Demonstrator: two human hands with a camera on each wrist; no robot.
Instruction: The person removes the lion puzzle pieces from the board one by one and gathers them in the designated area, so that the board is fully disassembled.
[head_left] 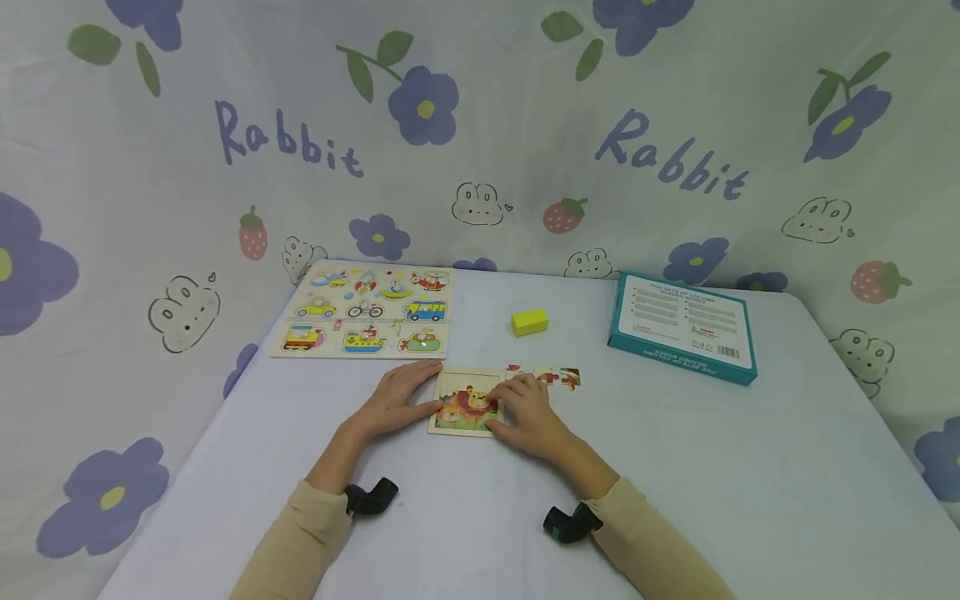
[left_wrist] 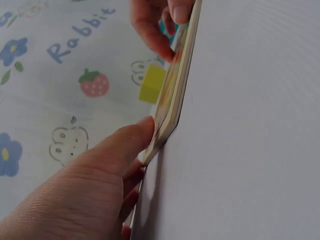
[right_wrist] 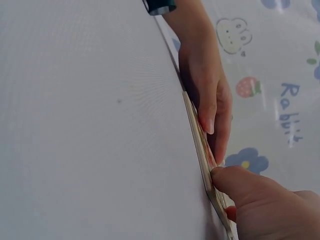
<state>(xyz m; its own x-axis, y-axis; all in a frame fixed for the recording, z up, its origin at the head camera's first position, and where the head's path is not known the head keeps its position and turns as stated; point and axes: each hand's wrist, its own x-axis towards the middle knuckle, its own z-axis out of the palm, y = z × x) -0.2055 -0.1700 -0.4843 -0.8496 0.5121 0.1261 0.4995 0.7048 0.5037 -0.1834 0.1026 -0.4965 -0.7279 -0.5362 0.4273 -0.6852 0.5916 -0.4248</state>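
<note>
A small square wooden jigsaw board [head_left: 462, 430] with a lion picture lies flat between my hands. Its top strip shows bare wood, while picture pieces fill the lower part. My left hand [head_left: 393, 402] rests along the board's left side, thumb on the edge and fingers reaching to the far corner. Over the right part of the picture, my right hand [head_left: 534, 417] touches the surface with bent fingers, its thumb by the near right corner. Whether a piece lies under those fingertips is hidden. Several loose jigsaw pieces [head_left: 571, 379] lie just beyond the right hand.
A yellow block [head_left: 529, 322] stands behind the loose pieces. At the back left lies a vehicle picture board [head_left: 365, 321]. A teal box [head_left: 682, 327] lies at the right. Behind the white table [head_left: 675, 467] hangs a patterned cloth [head_left: 495, 125].
</note>
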